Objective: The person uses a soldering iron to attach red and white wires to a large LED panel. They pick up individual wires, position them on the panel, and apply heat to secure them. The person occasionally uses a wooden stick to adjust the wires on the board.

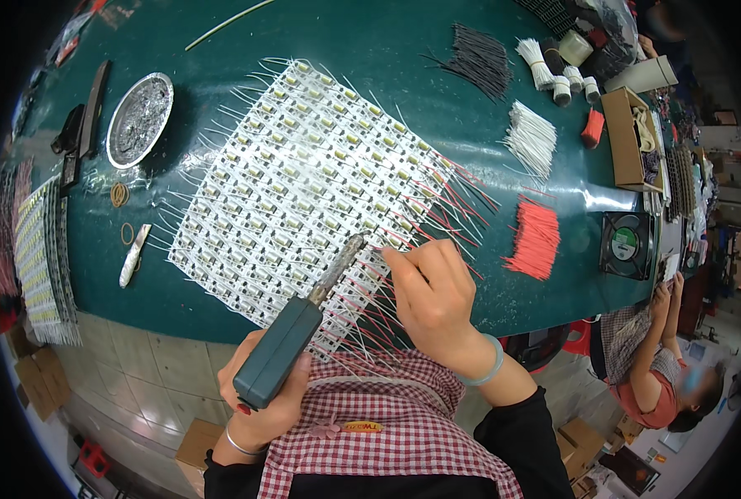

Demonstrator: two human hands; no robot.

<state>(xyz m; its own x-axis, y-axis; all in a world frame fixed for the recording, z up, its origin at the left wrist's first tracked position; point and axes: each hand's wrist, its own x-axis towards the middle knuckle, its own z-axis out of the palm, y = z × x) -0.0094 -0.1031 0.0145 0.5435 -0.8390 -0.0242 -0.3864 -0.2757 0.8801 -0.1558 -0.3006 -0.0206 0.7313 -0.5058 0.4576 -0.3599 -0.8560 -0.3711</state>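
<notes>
My left hand (264, 387) is wrapped round the dark green handle of a soldering gun (279, 349). Its stained metal barrel slants up and right over a white panel of small circuit boards (279, 175), with the tip close to the panel's right side. My right hand (433, 291) is closed in a pinch just right of that tip, on what looks like a thin wire; the fingers mostly hide it. Red and white wires (449, 204) stick out along the panel's right edge, and white ones along its left.
Bundles of black wires (478, 60), white wires (531, 137) and red wires (535, 237) lie on the green table (387, 37). A foil-like dish (169, 100) sits at left, stacked panels (42, 258) beyond. At right are a fan (628, 245), a cardboard box (624, 141) and another person (649, 382).
</notes>
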